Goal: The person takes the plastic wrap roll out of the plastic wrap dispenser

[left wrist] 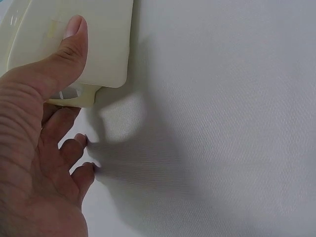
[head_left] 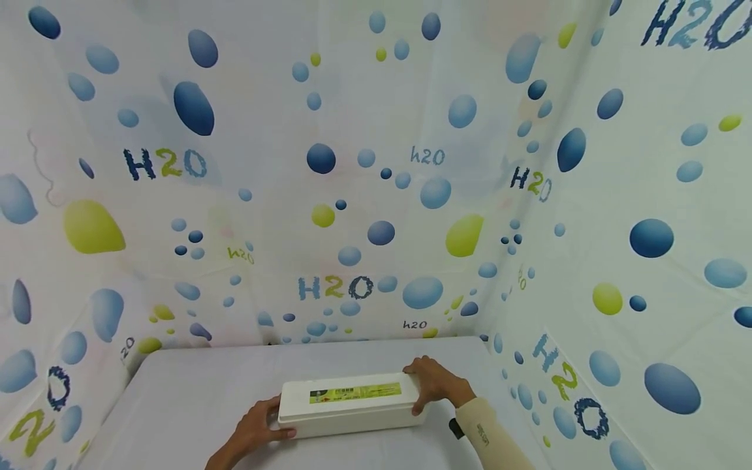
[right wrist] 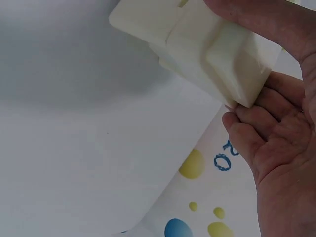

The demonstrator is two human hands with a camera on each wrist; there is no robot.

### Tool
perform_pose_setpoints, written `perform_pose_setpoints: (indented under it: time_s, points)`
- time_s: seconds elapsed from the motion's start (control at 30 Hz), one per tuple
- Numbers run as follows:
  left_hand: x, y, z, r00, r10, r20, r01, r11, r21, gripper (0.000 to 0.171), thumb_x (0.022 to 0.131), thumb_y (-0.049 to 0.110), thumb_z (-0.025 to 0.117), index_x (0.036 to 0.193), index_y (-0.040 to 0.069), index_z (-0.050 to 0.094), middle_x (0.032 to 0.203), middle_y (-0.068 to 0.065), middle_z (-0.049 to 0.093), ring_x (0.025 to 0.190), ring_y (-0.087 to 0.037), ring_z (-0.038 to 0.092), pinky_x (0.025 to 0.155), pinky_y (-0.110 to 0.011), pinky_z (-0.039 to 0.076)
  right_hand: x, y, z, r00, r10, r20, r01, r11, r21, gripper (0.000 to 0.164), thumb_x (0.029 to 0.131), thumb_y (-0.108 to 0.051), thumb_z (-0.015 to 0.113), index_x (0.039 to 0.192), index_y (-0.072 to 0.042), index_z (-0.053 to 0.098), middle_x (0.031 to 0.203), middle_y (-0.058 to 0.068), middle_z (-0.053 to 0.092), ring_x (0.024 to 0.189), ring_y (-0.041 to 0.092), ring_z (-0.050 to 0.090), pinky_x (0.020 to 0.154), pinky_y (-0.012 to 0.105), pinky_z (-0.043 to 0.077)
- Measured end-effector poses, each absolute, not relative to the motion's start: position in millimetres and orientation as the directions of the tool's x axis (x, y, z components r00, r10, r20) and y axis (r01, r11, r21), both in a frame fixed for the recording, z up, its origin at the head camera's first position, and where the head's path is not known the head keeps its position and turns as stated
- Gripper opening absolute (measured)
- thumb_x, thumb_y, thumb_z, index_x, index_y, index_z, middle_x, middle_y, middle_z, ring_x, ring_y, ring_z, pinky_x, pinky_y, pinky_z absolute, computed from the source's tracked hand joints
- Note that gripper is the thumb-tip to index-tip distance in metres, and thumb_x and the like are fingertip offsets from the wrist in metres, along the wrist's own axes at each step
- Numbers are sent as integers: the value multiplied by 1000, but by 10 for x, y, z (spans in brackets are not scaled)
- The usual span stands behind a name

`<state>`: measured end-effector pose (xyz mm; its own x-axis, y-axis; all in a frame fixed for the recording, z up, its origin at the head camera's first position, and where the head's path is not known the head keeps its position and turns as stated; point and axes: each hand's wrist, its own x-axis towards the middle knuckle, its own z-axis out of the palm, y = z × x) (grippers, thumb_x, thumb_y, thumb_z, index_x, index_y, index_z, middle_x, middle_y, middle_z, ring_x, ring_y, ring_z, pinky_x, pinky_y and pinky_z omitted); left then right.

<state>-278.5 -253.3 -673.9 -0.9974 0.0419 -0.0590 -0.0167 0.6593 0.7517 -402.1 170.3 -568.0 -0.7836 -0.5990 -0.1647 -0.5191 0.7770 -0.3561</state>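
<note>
A long off-white plastic box [head_left: 352, 418] with a yellow-green printed label [head_left: 376, 391] on its top lies slightly slanted on the white-covered table. At its left end my left hand [head_left: 256, 423] grips the box, thumb along the front side. My right hand [head_left: 437, 384] holds the opposite end, thumb toward the front and fingers at the back corner. In the left wrist view the thumb [left wrist: 74, 47] presses on the box wall [left wrist: 106, 54] while the other fingers curl round the end. The right wrist view has the fingers [right wrist: 256, 118] bent at the box's end [right wrist: 197, 54].
White cloth covers the table [head_left: 194, 391]. Behind it and along both sides hang white curtains [head_left: 264, 228] printed with blue and green drops and H2O lettering. A small black device [head_left: 455, 428] sits at the right wrist, beside a beige sleeve [head_left: 490, 434].
</note>
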Motion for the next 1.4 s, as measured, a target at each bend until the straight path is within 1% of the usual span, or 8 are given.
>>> perform_pose_setpoints:
  time_s: [0.13, 0.33, 0.53, 0.77, 0.93, 1.07, 1.23, 1.4]
  points:
    - [-2783, -2541, -6740, -997, 47, -62, -15, 665, 747, 103, 75, 42, 102, 151, -9, 56, 152, -30, 63, 143, -57, 56, 113, -77, 46, -4023, 1700, -5697, -794, -586, -163, -492, 777, -393, 85, 62, -24, 108, 137, -5, 74, 116, 1, 71, 101, 15, 53, 95, 39, 54]
    - [-2795, -2526, -6720, -997, 43, -60, -17, 662, 750, 102, 76, 44, 101, 151, -9, 57, 151, -30, 64, 143, -57, 56, 113, -77, 45, -4065, 1711, -5724, -798, -591, -114, -503, 759, -414, 85, 58, -20, 109, 134, -3, 76, 114, 2, 71, 98, 14, 50, 91, 35, 51]
    - [-2797, -2489, -6749, -995, 41, -93, -43, 663, 748, 103, 76, 45, 101, 151, -9, 57, 149, -29, 66, 142, -56, 57, 113, -76, 47, -4064, 1744, -5785, -802, -587, -110, -491, 752, -440, 85, 56, -20, 110, 132, -2, 78, 116, 1, 72, 97, 12, 49, 89, 33, 48]
    - [-2833, -2470, -6741, -994, 30, -102, -57, 665, 745, 103, 75, 46, 101, 151, -9, 57, 149, -29, 66, 142, -56, 57, 113, -76, 46, -4081, 1759, -5750, -804, -588, -88, -496, 745, -446, 84, 55, -17, 110, 131, -2, 79, 117, 4, 74, 99, 13, 52, 90, 34, 48]
    - [-2836, -2495, -6778, -993, 30, -115, -64, 677, 734, 104, 76, 48, 100, 150, -10, 57, 149, -30, 66, 140, -56, 59, 111, -74, 49, -4067, 1753, -5743, -800, -595, -77, -498, 730, -467, 84, 54, -14, 110, 131, -1, 78, 118, 7, 74, 102, 16, 55, 93, 37, 50]
    - [-2829, -2502, -6800, -992, 10, -122, -82, 685, 723, 103, 75, 48, 101, 149, -10, 58, 148, -31, 66, 138, -55, 60, 109, -74, 51, -4089, 1737, -5749, -790, -611, -57, -523, 720, -457, 84, 53, -16, 111, 130, -2, 79, 119, 8, 75, 104, 18, 58, 95, 38, 52]
    - [-2817, -2497, -6793, -989, -21, -145, -120, 682, 722, 102, 74, 50, 101, 147, -10, 60, 147, -31, 67, 139, -56, 59, 108, -76, 50, -4137, 1712, -5756, -797, -602, -51, -515, 721, -463, 84, 52, -19, 112, 128, -3, 80, 120, 6, 79, 105, 16, 62, 97, 36, 55]
    - [-2813, -2495, -6764, -988, -8, -153, -119, 664, 738, 98, 77, 47, 100, 147, -10, 60, 149, -31, 65, 143, -58, 56, 112, -77, 47, -4153, 1724, -5737, -807, -589, -50, -498, 723, -480, 83, 53, -21, 111, 128, -4, 81, 119, 5, 79, 104, 14, 60, 93, 34, 52]
